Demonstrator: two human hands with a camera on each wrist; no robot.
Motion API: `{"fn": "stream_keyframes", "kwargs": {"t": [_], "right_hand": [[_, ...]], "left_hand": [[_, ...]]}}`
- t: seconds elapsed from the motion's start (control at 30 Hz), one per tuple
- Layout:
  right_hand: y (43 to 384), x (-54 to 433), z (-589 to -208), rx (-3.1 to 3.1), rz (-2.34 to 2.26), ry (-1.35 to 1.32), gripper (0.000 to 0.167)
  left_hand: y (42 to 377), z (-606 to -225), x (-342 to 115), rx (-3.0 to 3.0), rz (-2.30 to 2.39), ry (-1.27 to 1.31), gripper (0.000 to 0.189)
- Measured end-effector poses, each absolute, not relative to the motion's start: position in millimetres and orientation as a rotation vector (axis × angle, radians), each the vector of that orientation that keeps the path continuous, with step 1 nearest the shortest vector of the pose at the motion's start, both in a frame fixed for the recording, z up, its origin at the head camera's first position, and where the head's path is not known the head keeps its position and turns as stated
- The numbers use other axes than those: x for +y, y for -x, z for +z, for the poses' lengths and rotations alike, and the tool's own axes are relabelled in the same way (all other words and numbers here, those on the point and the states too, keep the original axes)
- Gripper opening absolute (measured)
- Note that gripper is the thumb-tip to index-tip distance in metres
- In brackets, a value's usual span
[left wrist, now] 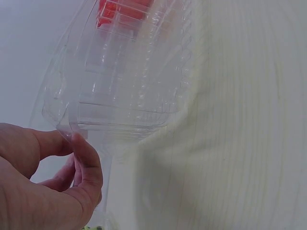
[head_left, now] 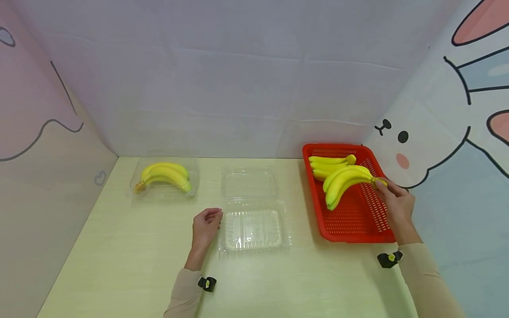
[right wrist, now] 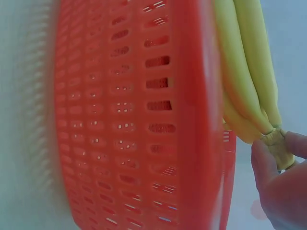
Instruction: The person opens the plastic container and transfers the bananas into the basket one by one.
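Observation:
A bunch of bananas hangs over the red basket, its stem pinched by my right hand. In the right wrist view, thumb and fingers close round the stem of the bananas beside the basket wall. My left hand pinches the left edge of an open clear plastic clamshell box. The left wrist view shows thumb and index finger of this hand at a corner of the box. The lid lies folded back behind the base.
Another bunch of bananas lies in the back of the basket. At the back left, a clear box holds more bananas. A cloth wall borders the table at the back, with printed walls at both sides.

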State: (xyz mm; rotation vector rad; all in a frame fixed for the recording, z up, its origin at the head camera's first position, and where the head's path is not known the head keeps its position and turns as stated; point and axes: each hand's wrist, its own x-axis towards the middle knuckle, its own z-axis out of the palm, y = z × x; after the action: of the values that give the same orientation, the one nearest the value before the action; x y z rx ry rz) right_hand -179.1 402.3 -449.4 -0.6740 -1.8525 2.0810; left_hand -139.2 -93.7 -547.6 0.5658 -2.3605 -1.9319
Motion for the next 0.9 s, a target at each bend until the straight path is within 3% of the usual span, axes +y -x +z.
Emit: {"fn": "stream_keyframes", "kwargs": {"t": [0.43,0.7,0.9], "right_hand": [[171.2,397.5,-452.2,-1.871,2.167,0.663,0.025],[170.4,399.6,-462.8,-1.959,2.133,0.686,0.047],[173.9,401.2,-472.3,-1.968,2.095,0.732,0.053]], "left_hand": [[138.9,-546.5,-92.8,-2.367,-1.931,-0.572,0.018],[138.1,-545.9,-93.1,-2.367,-1.931,-0.571,0.018],[138.1,-547.7,-93.6,-2.359,-1.932,-0.55,0.017]]}}
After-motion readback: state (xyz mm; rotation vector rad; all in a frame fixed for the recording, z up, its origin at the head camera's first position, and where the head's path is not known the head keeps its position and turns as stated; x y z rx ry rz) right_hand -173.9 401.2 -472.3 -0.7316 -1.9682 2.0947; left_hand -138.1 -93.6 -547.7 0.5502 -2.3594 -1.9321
